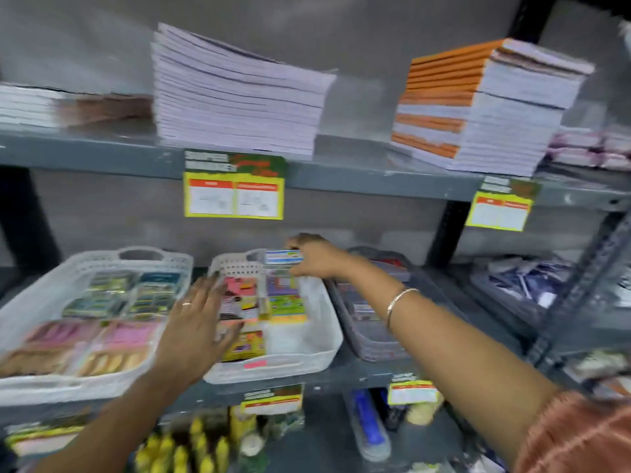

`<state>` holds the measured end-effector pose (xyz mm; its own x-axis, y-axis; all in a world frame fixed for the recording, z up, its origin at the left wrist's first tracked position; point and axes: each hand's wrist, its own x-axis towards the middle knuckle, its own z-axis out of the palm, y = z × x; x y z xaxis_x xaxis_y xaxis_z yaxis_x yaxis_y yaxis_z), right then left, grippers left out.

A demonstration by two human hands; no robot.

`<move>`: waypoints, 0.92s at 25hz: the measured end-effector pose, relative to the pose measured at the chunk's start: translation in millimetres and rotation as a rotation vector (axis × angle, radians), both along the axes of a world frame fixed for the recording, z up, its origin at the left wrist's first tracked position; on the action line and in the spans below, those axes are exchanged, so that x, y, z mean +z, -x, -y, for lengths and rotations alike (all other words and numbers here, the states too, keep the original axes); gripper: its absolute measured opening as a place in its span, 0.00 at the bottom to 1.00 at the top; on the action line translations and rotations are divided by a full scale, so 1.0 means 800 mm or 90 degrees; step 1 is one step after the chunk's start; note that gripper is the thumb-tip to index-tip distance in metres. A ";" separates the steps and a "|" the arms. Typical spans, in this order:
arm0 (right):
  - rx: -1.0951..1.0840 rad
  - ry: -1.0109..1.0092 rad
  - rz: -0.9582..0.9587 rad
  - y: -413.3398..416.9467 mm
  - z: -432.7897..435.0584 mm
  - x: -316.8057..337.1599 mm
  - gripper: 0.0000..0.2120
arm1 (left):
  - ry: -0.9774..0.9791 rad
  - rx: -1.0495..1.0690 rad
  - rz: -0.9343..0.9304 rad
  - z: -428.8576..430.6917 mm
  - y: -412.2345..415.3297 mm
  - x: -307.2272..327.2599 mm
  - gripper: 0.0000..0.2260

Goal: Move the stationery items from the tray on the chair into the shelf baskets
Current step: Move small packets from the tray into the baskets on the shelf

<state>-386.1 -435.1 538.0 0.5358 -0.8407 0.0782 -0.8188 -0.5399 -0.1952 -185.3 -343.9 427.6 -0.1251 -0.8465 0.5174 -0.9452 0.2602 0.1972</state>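
Note:
A white basket (317,349) stands on the middle shelf, with colourful stationery packs (240,302) lying in its left and middle parts. My right hand (317,257) reaches over the basket's far end and is shut on a small blue-and-white packet (281,257). My left hand (198,322) hovers open, fingers spread, over the basket's left rim, holding nothing. The tray and the chair are out of view. The frame is blurred by motion.
A wider white basket (44,295) of packs sits to the left, a grey basket (368,339) to the right. Stacks of notebooks (235,93) fill the shelf above. Yellow price tags (234,196) hang from the shelf edges. Yellow bottles (191,448) stand on the shelf below.

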 end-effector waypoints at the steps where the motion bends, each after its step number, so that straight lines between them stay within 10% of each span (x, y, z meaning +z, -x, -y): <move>1: -0.031 -0.002 -0.003 0.042 0.013 -0.008 0.15 | -0.023 -0.015 0.015 0.012 0.040 0.003 0.35; 10: -0.137 -0.175 -0.092 0.276 0.058 -0.136 0.19 | -0.186 -0.048 0.138 0.061 0.296 -0.048 0.36; 23: -0.114 -0.247 -0.064 0.280 0.065 -0.200 0.21 | -0.221 -0.054 0.206 0.074 0.309 -0.070 0.30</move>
<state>-610.1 -486.8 378.2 0.3683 -0.8777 -0.3066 -0.9177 -0.2904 -0.2710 -432.4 -403.0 371.3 -0.3086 -0.9423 0.1294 -0.9508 0.3094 -0.0143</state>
